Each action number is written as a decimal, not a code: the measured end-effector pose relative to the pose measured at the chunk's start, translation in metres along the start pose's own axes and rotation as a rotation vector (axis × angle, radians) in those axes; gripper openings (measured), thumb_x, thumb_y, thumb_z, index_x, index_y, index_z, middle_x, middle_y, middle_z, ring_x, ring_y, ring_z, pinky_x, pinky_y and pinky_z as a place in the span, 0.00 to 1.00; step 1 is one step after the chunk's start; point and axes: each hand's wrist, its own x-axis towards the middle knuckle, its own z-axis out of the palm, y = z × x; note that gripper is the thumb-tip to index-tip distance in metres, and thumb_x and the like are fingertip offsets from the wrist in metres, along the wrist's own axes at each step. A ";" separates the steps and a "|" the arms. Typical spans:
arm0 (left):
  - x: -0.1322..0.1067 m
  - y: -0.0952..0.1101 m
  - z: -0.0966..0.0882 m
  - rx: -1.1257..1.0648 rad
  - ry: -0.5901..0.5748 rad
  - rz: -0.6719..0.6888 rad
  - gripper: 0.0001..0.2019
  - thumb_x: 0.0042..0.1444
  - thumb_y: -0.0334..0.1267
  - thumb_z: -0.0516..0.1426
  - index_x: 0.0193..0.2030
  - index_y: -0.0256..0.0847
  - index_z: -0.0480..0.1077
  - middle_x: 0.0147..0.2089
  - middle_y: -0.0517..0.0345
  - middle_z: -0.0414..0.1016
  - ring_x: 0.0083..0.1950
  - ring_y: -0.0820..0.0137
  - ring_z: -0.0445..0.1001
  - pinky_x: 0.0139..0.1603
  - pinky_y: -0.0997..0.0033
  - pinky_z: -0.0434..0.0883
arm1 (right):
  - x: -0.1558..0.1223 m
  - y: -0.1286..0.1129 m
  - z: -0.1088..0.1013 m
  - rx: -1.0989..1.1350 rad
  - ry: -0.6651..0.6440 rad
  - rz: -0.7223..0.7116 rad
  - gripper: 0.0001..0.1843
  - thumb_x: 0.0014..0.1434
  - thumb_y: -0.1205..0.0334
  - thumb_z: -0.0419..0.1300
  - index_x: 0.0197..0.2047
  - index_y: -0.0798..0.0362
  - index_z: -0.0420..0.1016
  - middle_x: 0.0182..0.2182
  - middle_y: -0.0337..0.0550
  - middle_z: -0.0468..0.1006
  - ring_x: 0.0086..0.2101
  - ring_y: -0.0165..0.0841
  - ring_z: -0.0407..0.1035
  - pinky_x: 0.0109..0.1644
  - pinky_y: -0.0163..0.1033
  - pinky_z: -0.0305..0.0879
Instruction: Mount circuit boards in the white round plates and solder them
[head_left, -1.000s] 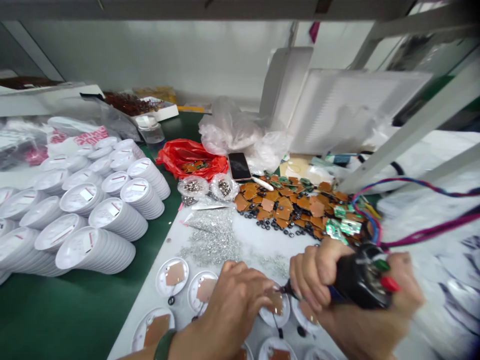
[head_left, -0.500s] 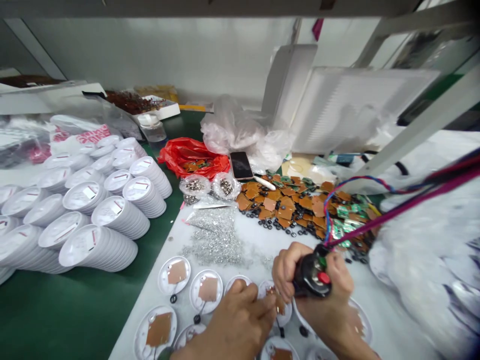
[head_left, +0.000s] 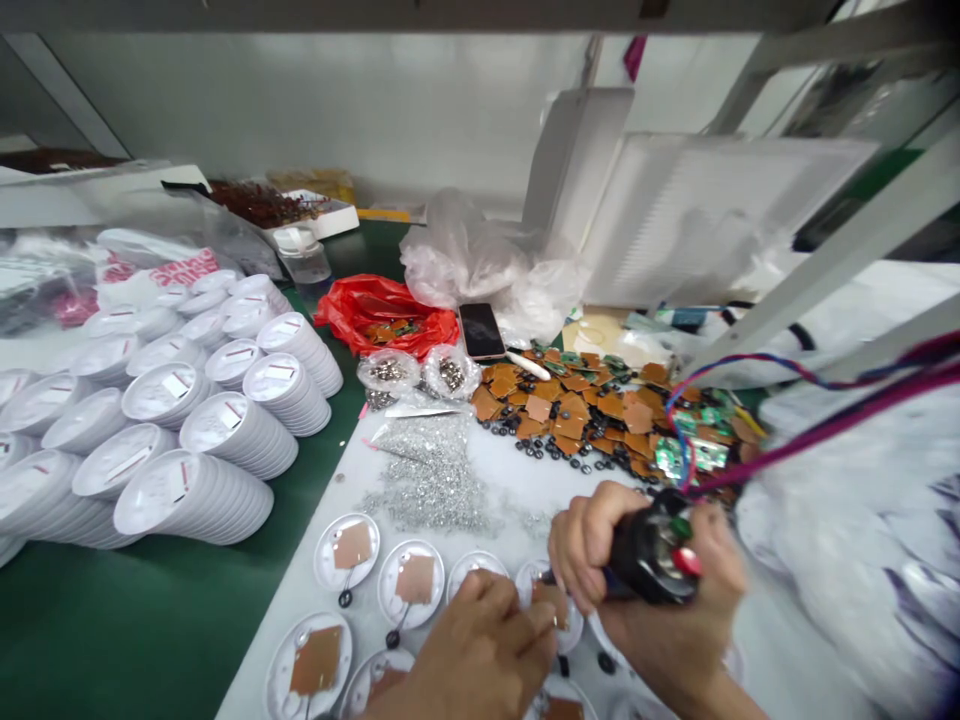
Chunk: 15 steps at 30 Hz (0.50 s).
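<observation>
My right hand (head_left: pixel 589 545) is wrapped round a black electric screwdriver (head_left: pixel 651 555) with a red button and red, blue and dark wires at its end. The tool's tip points left, over a white round plastic cover (head_left: pixel 574 632) with a brown circuit board (head_left: pixel 551 605) in it. Close to that cover, my left hand (head_left: pixel 480 640) has its fingers curled and pressed together; anything between them is hidden. Around the hands lie similar white covers (head_left: pixel 411 583) with brown boards, some with a small black round part (head_left: pixel 393 638) on a wire.
Small silver screws (head_left: pixel 435 475) are spread beyond the hands. Behind lie a heap of brown and green boards (head_left: pixel 574 412), a phone (head_left: pixel 481 331) and a red bag (head_left: pixel 382 312). Stacks of white cups (head_left: pixel 240 435) stand on the green surface at left; white plastic bags (head_left: pixel 832 530) bulge at right.
My right hand has moved a little to the right with the screwdriver, which now leans more sideways. The left hand has shifted only slightly.
</observation>
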 end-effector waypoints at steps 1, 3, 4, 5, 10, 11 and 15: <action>-0.002 0.001 0.001 0.001 -0.015 -0.003 0.06 0.68 0.38 0.59 0.44 0.41 0.76 0.45 0.57 0.83 0.38 0.66 0.68 0.37 0.60 0.60 | -0.001 0.006 -0.001 0.004 -0.004 0.011 0.33 0.59 0.31 0.56 0.22 0.52 0.78 0.12 0.40 0.67 0.15 0.32 0.61 0.18 0.36 0.59; -0.007 0.002 0.002 -0.009 -0.048 -0.015 0.05 0.68 0.39 0.59 0.43 0.43 0.76 0.41 0.56 0.82 0.38 0.65 0.68 0.38 0.60 0.60 | -0.002 0.019 -0.004 0.012 0.000 0.038 0.35 0.59 0.29 0.54 0.22 0.52 0.77 0.13 0.40 0.67 0.15 0.31 0.60 0.17 0.35 0.56; -0.009 0.002 0.002 -0.026 -0.057 -0.021 0.05 0.68 0.39 0.59 0.43 0.44 0.76 0.38 0.57 0.81 0.39 0.64 0.69 0.38 0.61 0.60 | -0.003 0.025 -0.005 0.013 -0.004 0.050 0.35 0.60 0.29 0.53 0.23 0.52 0.77 0.13 0.40 0.68 0.15 0.30 0.59 0.17 0.34 0.55; -0.010 0.001 0.001 -0.049 -0.055 -0.029 0.04 0.67 0.39 0.59 0.43 0.44 0.76 0.36 0.57 0.80 0.38 0.64 0.69 0.38 0.61 0.59 | -0.004 0.028 -0.006 0.011 -0.010 0.060 0.35 0.60 0.29 0.53 0.23 0.52 0.77 0.13 0.40 0.68 0.15 0.30 0.59 0.17 0.34 0.54; -0.004 -0.010 -0.018 -0.173 0.031 -0.284 0.05 0.67 0.33 0.58 0.38 0.42 0.72 0.34 0.59 0.76 0.35 0.65 0.68 0.36 0.62 0.56 | -0.003 0.016 -0.001 -0.002 -0.027 0.028 0.33 0.59 0.31 0.55 0.24 0.52 0.79 0.14 0.41 0.69 0.16 0.31 0.62 0.18 0.35 0.58; 0.000 -0.012 -0.023 -0.207 0.005 -0.349 0.03 0.66 0.32 0.59 0.41 0.42 0.73 0.36 0.58 0.76 0.37 0.64 0.69 0.38 0.62 0.57 | -0.003 0.010 0.002 0.002 -0.037 0.020 0.33 0.59 0.31 0.56 0.24 0.52 0.79 0.13 0.40 0.69 0.16 0.31 0.62 0.18 0.35 0.59; 0.015 -0.020 -0.030 -0.338 -0.044 -0.377 0.05 0.64 0.34 0.64 0.45 0.46 0.76 0.38 0.61 0.76 0.40 0.64 0.70 0.41 0.63 0.58 | -0.001 -0.010 0.012 0.007 -0.036 -0.014 0.32 0.59 0.32 0.57 0.23 0.51 0.79 0.12 0.38 0.67 0.14 0.31 0.60 0.19 0.36 0.61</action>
